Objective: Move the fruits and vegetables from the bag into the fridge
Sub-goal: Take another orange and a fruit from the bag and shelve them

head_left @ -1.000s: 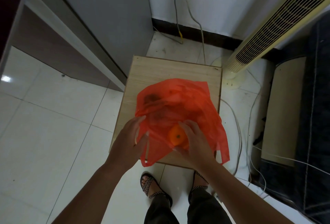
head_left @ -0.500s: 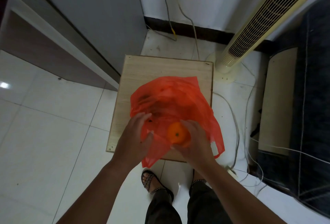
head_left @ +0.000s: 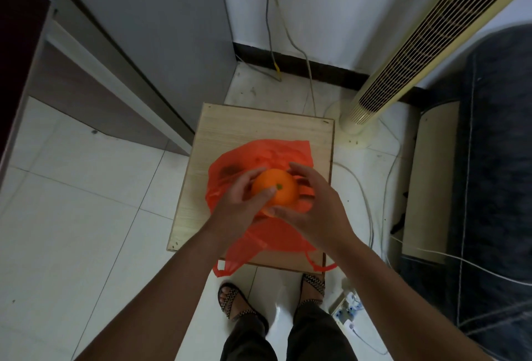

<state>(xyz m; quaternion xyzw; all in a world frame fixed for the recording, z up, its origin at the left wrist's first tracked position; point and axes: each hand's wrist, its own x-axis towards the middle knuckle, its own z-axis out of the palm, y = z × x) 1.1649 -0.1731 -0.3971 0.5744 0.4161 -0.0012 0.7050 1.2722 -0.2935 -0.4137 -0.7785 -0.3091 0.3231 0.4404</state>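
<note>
Lifting the orange (head_left: 275,187) clear of the red bag (head_left: 267,156) is the step in hand. The fruit sits just below the middle of the frame, cupped between both hands above the bag's crumpled mouth. The left hand (head_left: 234,212) wraps the side toward the left of the frame, thumb laid across the top beside the green stem scar. The right hand (head_left: 315,208) takes the other side, its fingers (head_left: 299,170) curled round the far edge and the thumb tucked beneath. Both sets of fingers are closed on the fruit, not spread.

The bag lies slack on the wooden counter (head_left: 259,123), its handles hanging off the lower edge. A dark shape shows through the plastic at its upper left; what it is I cannot tell.

To do this well, one hand should probably take the orange fully, palm under it, before the other lets go, since a smooth round fruit slips out of a loose pinch. A strip of plastic seems to run under the right hand; free it first, so the bag is not dragged off the counter. The tall grey fridge (head_left: 161,29), as I take it to be, fills the upper left. Its opening is not in view, so the freed hand may be wanted for the door.
</note>
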